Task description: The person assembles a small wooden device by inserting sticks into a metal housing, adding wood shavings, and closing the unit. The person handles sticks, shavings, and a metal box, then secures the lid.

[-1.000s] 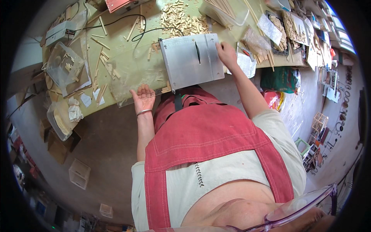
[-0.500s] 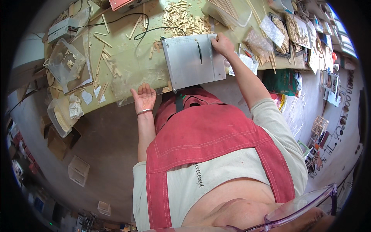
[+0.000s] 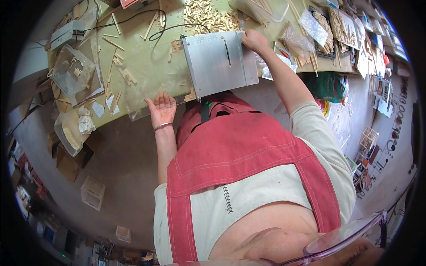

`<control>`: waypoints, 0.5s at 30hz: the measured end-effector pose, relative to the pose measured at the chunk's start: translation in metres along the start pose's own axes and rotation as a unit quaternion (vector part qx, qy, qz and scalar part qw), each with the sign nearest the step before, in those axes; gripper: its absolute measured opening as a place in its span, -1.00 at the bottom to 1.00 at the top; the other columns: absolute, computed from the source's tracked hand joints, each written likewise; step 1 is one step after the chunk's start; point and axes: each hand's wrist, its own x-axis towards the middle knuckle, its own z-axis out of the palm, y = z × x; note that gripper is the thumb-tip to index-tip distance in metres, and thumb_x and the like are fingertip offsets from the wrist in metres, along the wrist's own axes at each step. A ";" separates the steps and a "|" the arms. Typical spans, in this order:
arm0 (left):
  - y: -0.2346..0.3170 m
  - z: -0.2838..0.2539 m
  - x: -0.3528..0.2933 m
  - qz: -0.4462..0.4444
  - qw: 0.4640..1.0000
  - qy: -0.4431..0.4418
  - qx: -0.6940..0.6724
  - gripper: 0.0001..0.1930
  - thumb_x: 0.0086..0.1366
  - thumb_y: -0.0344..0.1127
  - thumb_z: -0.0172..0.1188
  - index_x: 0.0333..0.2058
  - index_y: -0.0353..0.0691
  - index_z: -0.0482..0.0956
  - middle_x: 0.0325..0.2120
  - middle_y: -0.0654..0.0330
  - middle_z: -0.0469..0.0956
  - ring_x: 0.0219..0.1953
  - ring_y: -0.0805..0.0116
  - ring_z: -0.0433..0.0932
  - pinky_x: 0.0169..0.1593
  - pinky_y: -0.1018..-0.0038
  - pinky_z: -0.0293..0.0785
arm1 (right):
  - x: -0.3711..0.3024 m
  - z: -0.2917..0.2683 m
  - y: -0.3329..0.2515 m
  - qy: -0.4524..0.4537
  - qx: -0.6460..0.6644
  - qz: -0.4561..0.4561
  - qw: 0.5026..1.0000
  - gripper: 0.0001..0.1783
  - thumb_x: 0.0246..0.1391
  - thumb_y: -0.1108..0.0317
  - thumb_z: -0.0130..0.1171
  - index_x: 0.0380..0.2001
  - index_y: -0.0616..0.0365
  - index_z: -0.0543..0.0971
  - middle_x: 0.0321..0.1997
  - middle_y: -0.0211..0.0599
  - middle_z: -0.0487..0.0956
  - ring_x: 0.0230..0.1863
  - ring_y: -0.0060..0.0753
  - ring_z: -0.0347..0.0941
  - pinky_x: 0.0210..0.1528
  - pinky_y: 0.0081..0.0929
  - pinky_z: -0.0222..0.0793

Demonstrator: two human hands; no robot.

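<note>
"Counting down: one bench [image 3: 148, 62], one metal plate [image 3: 208, 62] at its near edge. What changed?"

"Right hand [image 3: 256, 42] has moved to the plate's far right corner, fingers curled; whether gripping, cannot tell. Work seems centred there now."

"And the left hand [image 3: 162, 109]?"

"Palm up, empty, near the plate, not touching. Two hands, one slot [image 3: 227, 52], one bracelet [image 3: 163, 126]. Small wood blocks [image 3: 208, 15] beyond: too many to count."

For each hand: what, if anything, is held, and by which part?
The left hand, open and palm up, holds nothing. The right hand curls at the far right corner of the silver plate; whether it grips anything cannot be told.
</note>
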 end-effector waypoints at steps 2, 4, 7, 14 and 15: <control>0.001 -0.001 -0.002 0.001 1.000 -0.003 -0.011 -0.52 0.18 0.13 0.32 -0.27 -0.21 0.50 -0.11 0.13 0.58 -0.01 0.18 0.52 0.05 0.12 0.38 | -0.007 -0.017 -0.013 -0.043 -0.035 0.009 0.998 -0.51 0.03 0.17 -0.16 -0.17 0.24 0.62 -0.04 0.12 0.59 0.02 0.15 0.51 0.07 -0.07 0.41; 0.000 0.003 -0.008 0.005 1.000 0.005 -0.012 -0.52 0.18 0.13 0.32 -0.27 -0.21 0.50 -0.11 0.13 0.58 -0.01 0.18 0.51 0.05 0.12 0.38 | -0.010 -0.023 -0.016 -0.064 -0.059 0.008 0.996 -0.51 0.02 0.18 -0.16 -0.15 0.23 0.63 -0.03 0.10 0.60 0.03 0.13 0.52 0.07 -0.09 0.43; 0.000 0.009 -0.014 0.009 1.000 0.007 -0.006 -0.52 0.18 0.14 0.31 -0.28 -0.21 0.50 -0.11 0.12 0.58 0.00 0.17 0.51 0.04 0.12 0.38 | -0.008 -0.021 -0.012 -0.063 -0.071 -0.001 0.995 -0.51 0.04 0.16 -0.17 -0.16 0.22 0.62 -0.03 0.09 0.59 0.03 0.13 0.52 0.07 -0.08 0.43; 0.000 0.018 -0.028 0.017 1.000 0.006 -0.001 -0.51 0.20 0.15 0.28 -0.28 -0.22 0.49 -0.10 0.11 0.57 -0.01 0.18 0.51 0.01 0.14 0.40 | -0.004 -0.017 -0.007 -0.063 -0.053 0.015 0.996 -0.48 0.10 0.08 -0.20 -0.13 0.18 0.59 0.01 0.09 0.57 0.05 0.13 0.49 0.10 -0.06 0.38; 0.000 0.018 -0.028 0.020 1.000 0.006 0.001 -0.51 0.20 0.15 0.28 -0.27 -0.22 0.49 -0.09 0.11 0.57 -0.01 0.18 0.51 0.01 0.14 0.40 | -0.004 -0.017 -0.007 -0.064 -0.049 0.017 0.997 -0.47 0.11 0.06 -0.20 -0.12 0.18 0.59 0.01 0.08 0.57 0.05 0.13 0.49 0.11 -0.06 0.38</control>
